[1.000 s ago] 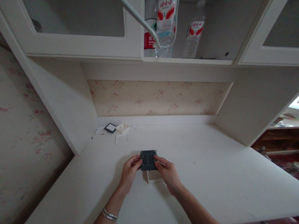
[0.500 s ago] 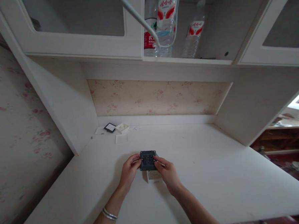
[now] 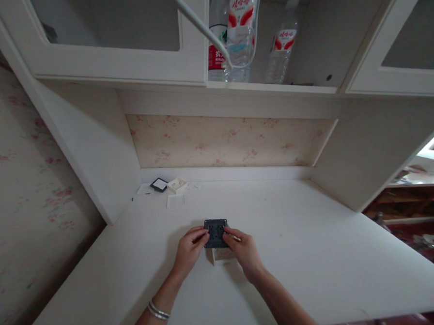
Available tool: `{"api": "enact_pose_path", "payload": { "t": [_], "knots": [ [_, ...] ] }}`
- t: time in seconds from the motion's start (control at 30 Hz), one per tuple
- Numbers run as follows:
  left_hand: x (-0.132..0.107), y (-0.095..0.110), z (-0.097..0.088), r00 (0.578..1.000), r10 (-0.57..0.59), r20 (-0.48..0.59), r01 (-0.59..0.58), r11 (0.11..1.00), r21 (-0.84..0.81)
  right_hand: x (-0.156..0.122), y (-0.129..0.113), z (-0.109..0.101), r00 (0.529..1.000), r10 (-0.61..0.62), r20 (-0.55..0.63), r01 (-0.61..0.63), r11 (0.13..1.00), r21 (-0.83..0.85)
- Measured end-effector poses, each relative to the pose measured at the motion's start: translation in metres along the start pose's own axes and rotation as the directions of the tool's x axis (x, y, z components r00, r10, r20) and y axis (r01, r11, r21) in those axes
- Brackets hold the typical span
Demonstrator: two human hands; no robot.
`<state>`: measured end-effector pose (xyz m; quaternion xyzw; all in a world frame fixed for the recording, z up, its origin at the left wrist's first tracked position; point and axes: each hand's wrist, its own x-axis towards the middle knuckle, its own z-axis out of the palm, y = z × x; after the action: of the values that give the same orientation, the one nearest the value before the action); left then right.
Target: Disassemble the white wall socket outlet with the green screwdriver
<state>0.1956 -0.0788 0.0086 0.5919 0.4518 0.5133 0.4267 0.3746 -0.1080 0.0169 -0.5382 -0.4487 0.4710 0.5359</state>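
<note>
Between my two hands is a dark grey, square wall socket plate [image 3: 216,234], held up above the white desk with several holes showing in its face. My left hand [image 3: 190,246] pinches its left edge with thumb and fingers. On the opposite edge, my right hand [image 3: 243,251] grips it the same way. Below the plate, partly hidden by it, a small white box [image 3: 222,256] rests on the desk. A silver bangle circles my left wrist.
The white desktop [image 3: 298,255] spreads around my hands. At its back left lie a dark square plate [image 3: 159,185], a cream box [image 3: 176,185] and a thin clear square [image 3: 175,201]. Overhead, a cabinet holds plastic bottles [image 3: 242,30] behind a pale bent rod [image 3: 202,27].
My left fingers have shifted slightly right, further over the plate's left edge. The plate stays in both hands, almost in the same place.
</note>
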Motion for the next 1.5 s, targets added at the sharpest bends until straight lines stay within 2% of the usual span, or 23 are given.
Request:
{"api": "enact_pose_path", "payload": {
  "t": [0.1, 0.27, 0.33, 0.4, 0.47, 0.53, 0.57, 0.67, 0.77, 0.93, 1.03, 1.1, 1.23, 1.3, 1.43, 1.5],
  "knots": [
    [0.000, 0.000, 0.001, 1.000, 0.030, -0.004, -0.030, 0.999, 0.027, 0.002, -0.002, -0.002, 1.000, -0.024, -0.015, 0.023, 0.997, -0.074],
    [0.001, 0.001, 0.008, 0.993, 0.011, -0.120, -0.014, 1.000, -0.023, 0.005, -0.015, -0.003, 0.973, -0.230, -0.012, 0.220, 0.941, -0.258],
    [0.005, 0.000, 0.009, 0.989, 0.013, -0.148, -0.020, 0.999, -0.047, 0.007, -0.019, -0.003, 0.966, -0.259, -0.026, 0.241, 0.926, -0.290],
    [0.013, -0.003, 0.005, 0.986, 0.050, -0.157, -0.048, 0.999, 0.017, 0.011, -0.021, -0.005, 0.976, -0.210, -0.049, 0.189, 0.943, -0.275],
    [0.029, -0.007, -0.002, 0.985, 0.104, -0.139, -0.071, 0.972, 0.225, 0.014, -0.021, -0.010, 0.989, -0.127, -0.074, 0.106, 0.967, -0.231],
    [0.049, -0.013, -0.012, 0.989, 0.119, -0.082, -0.065, 0.871, 0.486, 0.017, -0.021, -0.018, 0.992, -0.072, -0.106, 0.054, 0.985, -0.166],
    [0.060, -0.016, -0.016, 0.991, 0.109, -0.071, -0.053, 0.837, 0.545, 0.018, -0.020, -0.022, 0.991, -0.056, -0.120, 0.040, 0.991, -0.128],
    [0.093, -0.023, -0.025, 0.995, 0.072, -0.075, -0.008, 0.778, 0.628, 0.018, -0.018, -0.035, 0.990, -0.010, -0.139, 0.007, 1.000, -0.021],
    [0.118, -0.026, -0.025, 0.996, 0.027, -0.085, 0.038, 0.736, 0.676, 0.017, -0.016, -0.044, 0.992, 0.037, -0.121, -0.035, 0.999, 0.020],
    [0.138, -0.019, -0.019, 0.990, -0.017, -0.139, 0.108, 0.723, 0.683, 0.013, -0.014, -0.051, 0.994, 0.055, -0.099, -0.050, 0.997, 0.054],
    [0.131, -0.011, -0.014, 0.989, -0.022, -0.144, 0.111, 0.757, 0.644, 0.013, -0.016, -0.053, 0.994, 0.075, -0.084, -0.068, 0.994, 0.092],
    [0.115, -0.003, -0.010, 0.994, -0.039, -0.102, 0.093, 0.793, 0.602, 0.016, -0.018, -0.050, 0.992, 0.094, -0.083, -0.085, 0.990, 0.115],
    [0.066, 0.016, -0.001, 0.988, -0.130, 0.084, 0.074, 0.872, 0.484, 0.028, -0.021, -0.033, 0.993, 0.108, -0.056, -0.098, 0.984, 0.148],
    [0.043, 0.023, 0.003, 0.956, -0.215, 0.200, 0.150, 0.942, 0.299, 0.036, -0.022, -0.020, 0.995, 0.099, -0.015, -0.096, 0.986, 0.137],
    [0.021, 0.023, 0.001, 0.940, -0.303, 0.155, 0.292, 0.952, 0.092, 0.052, -0.020, 0.003, 0.996, 0.059, 0.063, -0.057, 0.998, -0.029],
    [0.020, 0.016, -0.002, 0.942, -0.306, 0.135, 0.305, 0.952, 0.036, 0.059, -0.020, 0.009, 0.997, -0.043, 0.070, 0.053, 0.987, -0.153]
  ]
}}
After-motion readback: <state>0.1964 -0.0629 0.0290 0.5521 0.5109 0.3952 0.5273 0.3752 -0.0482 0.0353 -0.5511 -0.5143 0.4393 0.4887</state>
